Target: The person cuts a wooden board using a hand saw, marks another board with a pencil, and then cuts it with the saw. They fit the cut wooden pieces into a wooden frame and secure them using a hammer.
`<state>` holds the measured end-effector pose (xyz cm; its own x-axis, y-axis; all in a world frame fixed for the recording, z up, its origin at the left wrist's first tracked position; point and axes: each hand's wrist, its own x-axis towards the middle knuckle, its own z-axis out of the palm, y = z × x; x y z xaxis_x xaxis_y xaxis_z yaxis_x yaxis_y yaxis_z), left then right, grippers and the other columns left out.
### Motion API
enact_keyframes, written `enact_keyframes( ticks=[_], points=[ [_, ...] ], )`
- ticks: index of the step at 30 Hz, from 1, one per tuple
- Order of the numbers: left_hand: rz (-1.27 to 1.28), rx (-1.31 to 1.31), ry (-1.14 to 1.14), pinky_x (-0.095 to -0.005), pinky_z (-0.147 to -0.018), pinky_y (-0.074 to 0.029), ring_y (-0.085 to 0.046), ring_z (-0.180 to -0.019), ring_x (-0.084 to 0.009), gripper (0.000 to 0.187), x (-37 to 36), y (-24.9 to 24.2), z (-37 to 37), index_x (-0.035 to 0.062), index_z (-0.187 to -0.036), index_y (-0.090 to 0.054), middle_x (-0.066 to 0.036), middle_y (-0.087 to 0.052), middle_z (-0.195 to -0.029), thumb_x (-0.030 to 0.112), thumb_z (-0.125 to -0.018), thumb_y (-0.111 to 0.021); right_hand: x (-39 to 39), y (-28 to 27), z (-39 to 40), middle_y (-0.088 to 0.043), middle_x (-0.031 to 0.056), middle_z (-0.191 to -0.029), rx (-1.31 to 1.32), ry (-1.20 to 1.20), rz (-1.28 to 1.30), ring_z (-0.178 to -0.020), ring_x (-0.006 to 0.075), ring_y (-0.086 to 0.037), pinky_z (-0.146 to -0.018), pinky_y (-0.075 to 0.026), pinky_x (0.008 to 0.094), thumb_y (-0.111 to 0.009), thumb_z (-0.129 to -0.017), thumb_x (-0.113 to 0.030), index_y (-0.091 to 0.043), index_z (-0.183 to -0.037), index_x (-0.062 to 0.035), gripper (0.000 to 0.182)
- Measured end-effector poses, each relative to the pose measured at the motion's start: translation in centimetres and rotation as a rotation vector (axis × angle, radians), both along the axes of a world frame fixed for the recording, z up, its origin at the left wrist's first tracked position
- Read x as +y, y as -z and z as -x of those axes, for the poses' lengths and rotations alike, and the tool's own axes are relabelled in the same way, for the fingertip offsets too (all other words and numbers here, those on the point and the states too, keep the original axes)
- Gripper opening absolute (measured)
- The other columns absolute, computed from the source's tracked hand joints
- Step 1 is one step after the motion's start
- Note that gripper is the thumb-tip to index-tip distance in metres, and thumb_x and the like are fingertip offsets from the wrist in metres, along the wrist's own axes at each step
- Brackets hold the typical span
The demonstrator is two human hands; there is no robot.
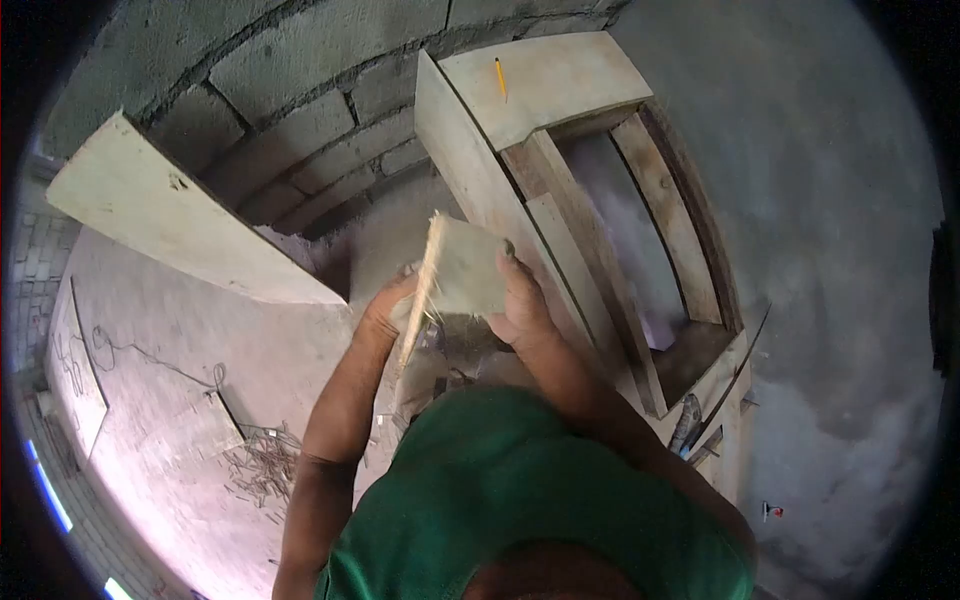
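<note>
A small squarish plywood piece [468, 268] with a rough, splintered left edge is held up in front of my chest. My left hand [396, 300] grips it from the left side, its fingers partly hidden behind the board. On the right edge my right hand [522, 298] is closed, the thumb lying on the board's face and the other fingers mostly out of sight. Just right of my hands lies a long wooden box frame [590, 270] with boarded sides and an open middle. A yellow pencil [501, 78] rests on its far panel.
A large plywood panel [190, 220] stands at the left near the block wall [300, 70]. A handsaw [735, 380] lies over the frame's near right end. Thin scraps are heaped [265, 465] on the floor at lower left, near a cable [160, 360]. A small red-tipped object [772, 511] lies at right.
</note>
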<state>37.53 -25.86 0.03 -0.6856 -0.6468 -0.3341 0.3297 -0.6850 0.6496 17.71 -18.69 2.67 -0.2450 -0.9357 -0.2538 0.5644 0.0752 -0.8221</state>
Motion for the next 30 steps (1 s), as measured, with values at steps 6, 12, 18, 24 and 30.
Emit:
enact_keyframes(
  ticks=[6, 12, 18, 24, 30],
  points=[
    [-0.070, -0.338, -0.082, -0.0276, -0.063, -0.051, -0.061, -0.071, -0.0103, 0.045, -3.0, -1.1, -0.8, 0.0023, -0.100, -0.070, -0.002, -0.068, -0.085, 0.045, -0.086, -0.073, -4.8, -3.8, 2.8, -0.067, 0.0141, -0.099, 0.203, 0.032, -0.148, -0.091, 0.0240, -0.065, -0.081, -0.052, 0.0381, -0.063, -0.091, -0.036, -0.063, -0.115, -0.0002, 0.043],
    [0.659, -1.321, -0.501, -0.0347, -0.068, -0.050, -0.063, -0.070, -0.0249, 0.047, -5.6, -6.4, -6.6, -0.0014, -0.092, -0.069, -0.013, -0.068, -0.076, 0.045, -0.086, -0.071, -7.2, -6.7, 11.0, -0.068, 0.0230, -0.098, 1.226, 0.661, -0.061, -0.085, 0.0364, -0.066, -0.076, -0.051, 0.0429, -0.059, -0.095, -0.023, -0.064, -0.104, 0.0064, 0.031],
    [1.026, -1.753, -0.173, -0.0449, -0.091, -0.048, -0.057, -0.111, -0.0450, 0.076, -4.7, 0.5, -7.5, -0.0022, -0.129, -0.052, -0.032, -0.058, -0.122, 0.053, -0.081, -0.072, -8.7, -6.1, 12.2, -0.063, 0.0127, -0.124, 0.049, 0.405, 0.051, -0.106, 0.0274, -0.064, -0.084, -0.050, 0.0362, -0.056, -0.095, -0.048, -0.054, -0.130, -0.0039, 0.056],
    [0.549, -0.562, -0.183, -0.0296, -0.079, -0.053, -0.063, -0.094, -0.0174, 0.051, -4.5, -9.4, 9.4, 0.0011, -0.130, -0.057, -0.014, -0.066, -0.111, 0.032, -0.091, -0.070, -4.9, 0.0, 8.1, -0.062, 0.0059, -0.126, -0.200, 0.076, -0.041, -0.104, 0.0149, -0.062, -0.069, -0.049, 0.0273, -0.050, -0.098, -0.050, -0.048, -0.136, -0.0076, 0.057],
    [0.391, -0.727, 0.050, -0.0251, -0.058, -0.049, -0.060, -0.063, -0.0094, 0.025, -7.4, -6.5, 12.3, -0.0009, -0.100, -0.069, -0.003, -0.067, -0.079, 0.022, -0.092, -0.068, -1.2, 1.2, 11.1, -0.062, 0.0032, -0.086, 0.082, -0.281, -0.213, -0.061, 0.0087, -0.055, -0.044, -0.042, 0.0242, -0.058, -0.097, -0.030, -0.057, -0.118, -0.0044, 0.033]
  ],
)
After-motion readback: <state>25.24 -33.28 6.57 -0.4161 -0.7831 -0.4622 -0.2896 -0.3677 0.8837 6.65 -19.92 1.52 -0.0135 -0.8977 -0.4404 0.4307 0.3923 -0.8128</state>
